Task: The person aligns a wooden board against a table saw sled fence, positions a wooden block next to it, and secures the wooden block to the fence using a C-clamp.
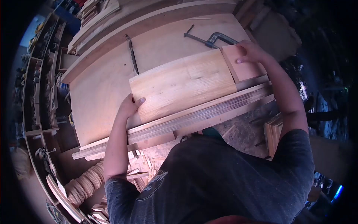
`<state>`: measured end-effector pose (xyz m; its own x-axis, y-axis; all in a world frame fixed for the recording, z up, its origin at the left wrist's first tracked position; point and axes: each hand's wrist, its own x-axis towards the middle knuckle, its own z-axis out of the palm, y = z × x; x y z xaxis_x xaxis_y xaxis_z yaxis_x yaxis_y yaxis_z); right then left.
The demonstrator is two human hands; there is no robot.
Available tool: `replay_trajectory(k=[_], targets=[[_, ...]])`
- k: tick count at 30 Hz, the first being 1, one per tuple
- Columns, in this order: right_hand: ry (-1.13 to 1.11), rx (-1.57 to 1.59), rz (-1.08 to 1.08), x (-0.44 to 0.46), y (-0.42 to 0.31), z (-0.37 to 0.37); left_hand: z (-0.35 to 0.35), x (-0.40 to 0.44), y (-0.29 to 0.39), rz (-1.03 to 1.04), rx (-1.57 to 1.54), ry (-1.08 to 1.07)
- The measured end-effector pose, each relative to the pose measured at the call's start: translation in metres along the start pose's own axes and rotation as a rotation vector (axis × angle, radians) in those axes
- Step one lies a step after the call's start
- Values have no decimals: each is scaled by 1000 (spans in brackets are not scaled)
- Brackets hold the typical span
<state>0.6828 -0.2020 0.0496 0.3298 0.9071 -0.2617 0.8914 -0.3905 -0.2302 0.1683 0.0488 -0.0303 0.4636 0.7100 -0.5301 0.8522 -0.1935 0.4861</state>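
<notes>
Our two hands are on wood laid across the worktop (100, 97). With the left hand (131, 107) we grip the left end of a wide pale board (182, 80), the thumb on its upper face and the other fingers bent at its edge. With the right hand (253, 52) we hold a smaller pinkish block (248, 69), thumb on top and fingers curled over the far corner. The board lies flat near the front of the worktop, its long side running beside the layered front edge (197, 112); its grain shows a few dark marks near the middle. The block sits against or just beside the board's right end, where a dark line runs between the two. Just behind them is a metal clamp (220, 37), its frame close to our right hand; we cannot tell whether it is tightened on anything. Beyond the board's left corner, a dark slot (132, 58) cuts into the worktop, and a long wooden rail (149, 31) crosses the back, with stacked planks (100, 24) behind it. Below on the left we see a ribbed roll of wooden rings (85, 184).
</notes>
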Motion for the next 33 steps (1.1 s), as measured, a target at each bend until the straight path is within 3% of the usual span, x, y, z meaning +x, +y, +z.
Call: replay_trajectory(k=[2, 4, 5, 7, 9, 14, 17, 19, 20, 21, 23, 25, 26, 28, 33], targets=[[-44, -6, 12, 12, 1, 5, -1, 2, -3, -9, 21, -5], [211, -167, -226, 26, 6, 12, -6, -3, 7, -24, 36, 8], [205, -159, -258, 35, 6, 10, -10, -8, 14, -17, 2, -24], [-240, 127, 68, 39, -13, -6, -12, -13, 14, -45, -35, -39], [-162, -71, -41, 38, -14, -9, -8, -7, 5, 13, -35, -31], [-144, -4, -171, -5, -10, -39, -12, -11, 12, -9, -46, -32], [-174, 95, -129, -47, -17, -49, -25, -24, 44, -83, 108, -62], [-173, 167, -96, -72, -25, -46, -26, -32, 71, -98, 531, 66], [-71, 181, -123, -84, -31, -40, -19, -30, 80, -80, 535, 66], [30, 190, -153, -94, -35, -35, -11, -25, 90, 79, 491, 171], [1, 156, -171, -112, -32, -30, 14, -2, 107, 274, 442, 302], [42, 171, -177, -124, -39, -29, 49, 46, 110, 719, 469, 521], [62, 161, -169, -128, -42, -27, 48, 43, 121, 739, 467, 535], [193, 44, -145, -136, -45, -22, 46, 32, 141, 520, 517, 317], [212, 65, -128, -144, -46, -18, 45, 31, 144, 490, 552, 290]])
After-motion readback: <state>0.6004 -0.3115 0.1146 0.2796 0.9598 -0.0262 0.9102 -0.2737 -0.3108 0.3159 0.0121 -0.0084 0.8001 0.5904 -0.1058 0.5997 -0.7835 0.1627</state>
